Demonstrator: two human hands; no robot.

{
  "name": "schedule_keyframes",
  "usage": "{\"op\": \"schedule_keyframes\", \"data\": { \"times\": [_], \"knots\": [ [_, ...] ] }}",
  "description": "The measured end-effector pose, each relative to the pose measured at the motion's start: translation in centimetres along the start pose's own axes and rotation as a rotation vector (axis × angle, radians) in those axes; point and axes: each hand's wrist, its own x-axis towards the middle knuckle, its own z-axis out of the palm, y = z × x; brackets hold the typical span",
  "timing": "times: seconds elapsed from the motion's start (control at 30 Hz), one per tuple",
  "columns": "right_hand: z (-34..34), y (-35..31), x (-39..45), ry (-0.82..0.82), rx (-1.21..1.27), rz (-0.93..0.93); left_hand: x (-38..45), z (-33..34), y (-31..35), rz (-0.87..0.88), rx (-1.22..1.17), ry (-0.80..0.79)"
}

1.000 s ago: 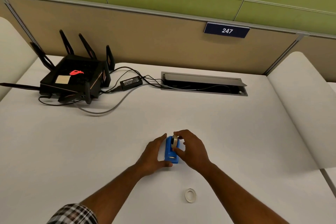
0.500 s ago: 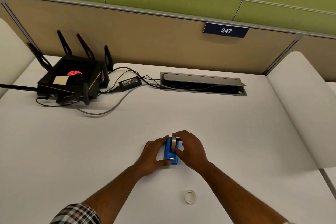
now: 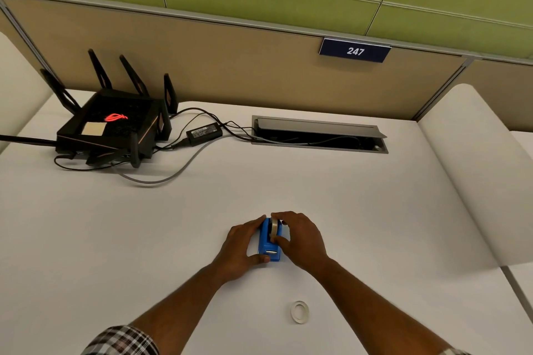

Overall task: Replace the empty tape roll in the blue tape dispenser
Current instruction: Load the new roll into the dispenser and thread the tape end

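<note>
The blue tape dispenser (image 3: 268,248) stands on the white desk (image 3: 360,210), its cutter end towards me. My left hand (image 3: 242,248) grips its left side, thumb at the near end. A tape roll (image 3: 274,228) sits upright in the dispenser's cradle, and my right hand (image 3: 300,239) pinches that roll between thumb and fingers. A bare white ring, the empty roll core (image 3: 300,312), lies flat on the desk nearer to me, to the right of my right forearm.
A black router (image 3: 112,130) with antennas, its power brick (image 3: 204,132) and cables occupy the far left. An open cable hatch (image 3: 318,135) is set in the desk at the back. A partition wall with a "247" sign (image 3: 354,50) stands behind.
Both hands stay on the dispenser and roll; the roll sits slightly lower in the cradle. The view has shifted a little.
</note>
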Motion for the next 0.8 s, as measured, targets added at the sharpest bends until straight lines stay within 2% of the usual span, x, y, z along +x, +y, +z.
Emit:
{"op": "schedule_keyframes", "data": {
  "times": [0.57, 0.7, 0.8],
  "knots": [
    [0.5, 0.5, 0.3, -0.034, 0.014, -0.008, -0.3, 0.2, 0.3, -0.004, -0.007, 0.010],
    [0.3, 0.1, -0.7, -0.041, 0.106, 0.019, -0.6, 0.4, 0.5, -0.026, -0.010, 0.032],
    [0.4, -0.5, -1.9, 0.034, 0.209, 0.087, -0.7, 0.7, 0.6, -0.042, -0.004, 0.053]
  ]
}}
